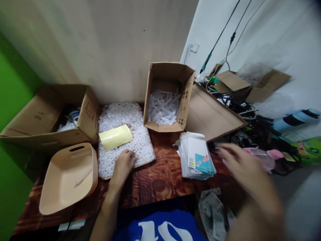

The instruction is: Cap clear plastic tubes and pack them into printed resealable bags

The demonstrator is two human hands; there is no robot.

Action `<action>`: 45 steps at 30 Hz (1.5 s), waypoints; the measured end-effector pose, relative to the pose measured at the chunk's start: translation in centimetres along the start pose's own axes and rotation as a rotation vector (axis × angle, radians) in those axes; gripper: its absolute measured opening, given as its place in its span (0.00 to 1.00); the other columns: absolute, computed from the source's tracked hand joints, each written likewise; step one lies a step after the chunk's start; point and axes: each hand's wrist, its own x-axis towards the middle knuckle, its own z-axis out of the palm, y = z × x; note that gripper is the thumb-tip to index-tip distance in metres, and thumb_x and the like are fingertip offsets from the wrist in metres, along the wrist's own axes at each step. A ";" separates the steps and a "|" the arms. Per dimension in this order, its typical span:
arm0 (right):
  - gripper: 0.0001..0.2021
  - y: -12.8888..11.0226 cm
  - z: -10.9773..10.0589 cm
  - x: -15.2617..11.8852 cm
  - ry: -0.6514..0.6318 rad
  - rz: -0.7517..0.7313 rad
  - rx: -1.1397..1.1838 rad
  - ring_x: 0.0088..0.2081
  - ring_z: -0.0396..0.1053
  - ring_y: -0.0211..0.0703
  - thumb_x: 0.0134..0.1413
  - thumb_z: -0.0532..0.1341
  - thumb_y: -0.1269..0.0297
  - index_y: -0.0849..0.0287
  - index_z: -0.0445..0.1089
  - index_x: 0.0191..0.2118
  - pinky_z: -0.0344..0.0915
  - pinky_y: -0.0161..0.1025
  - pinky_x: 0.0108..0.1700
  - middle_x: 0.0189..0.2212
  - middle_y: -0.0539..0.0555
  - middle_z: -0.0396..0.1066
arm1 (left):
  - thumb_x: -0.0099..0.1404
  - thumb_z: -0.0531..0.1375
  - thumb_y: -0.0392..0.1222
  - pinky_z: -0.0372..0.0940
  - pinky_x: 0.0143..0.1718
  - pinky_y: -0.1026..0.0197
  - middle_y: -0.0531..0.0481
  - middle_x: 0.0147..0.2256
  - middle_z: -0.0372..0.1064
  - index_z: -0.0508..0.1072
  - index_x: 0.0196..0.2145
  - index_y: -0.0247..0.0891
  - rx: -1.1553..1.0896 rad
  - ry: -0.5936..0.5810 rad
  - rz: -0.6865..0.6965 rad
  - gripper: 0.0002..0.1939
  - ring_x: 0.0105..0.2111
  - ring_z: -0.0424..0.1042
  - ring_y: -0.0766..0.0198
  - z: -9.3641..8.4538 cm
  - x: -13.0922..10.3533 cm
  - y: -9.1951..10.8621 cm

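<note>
My left hand [124,163] rests at the front edge of a flat board [152,157] heaped with small white plastic pieces [120,112]. Its fingers are curled down among the pieces, and what they pinch, if anything, is hidden. A yellow paper slip [116,137] lies on the pieces just beyond it. My right hand [234,157] is smeared by motion to the right of a stack of clear plastic packets [187,160] with a white and teal card [200,154] on top. I cannot make out whether it holds anything.
At the left, a cream plastic bin [67,177] holds a few translucent tubes. Behind it stands an open cardboard box [87,117]. Another carton [189,97] contains many translucent tubes. Tangled black cables [235,100] and a pink-capped bottle [262,159] crowd the right.
</note>
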 end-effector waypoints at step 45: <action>0.14 -8.0 24.5 -0.2 -0.391 0.234 1.265 0.28 0.76 0.40 0.56 0.67 0.52 0.57 0.68 0.35 0.77 0.40 0.35 0.36 0.51 0.70 | 0.56 0.70 0.47 0.69 0.30 0.63 0.50 0.22 0.75 0.80 0.29 0.35 -0.937 0.275 -0.333 0.11 0.24 0.74 0.62 -1.1 -2.0 2.9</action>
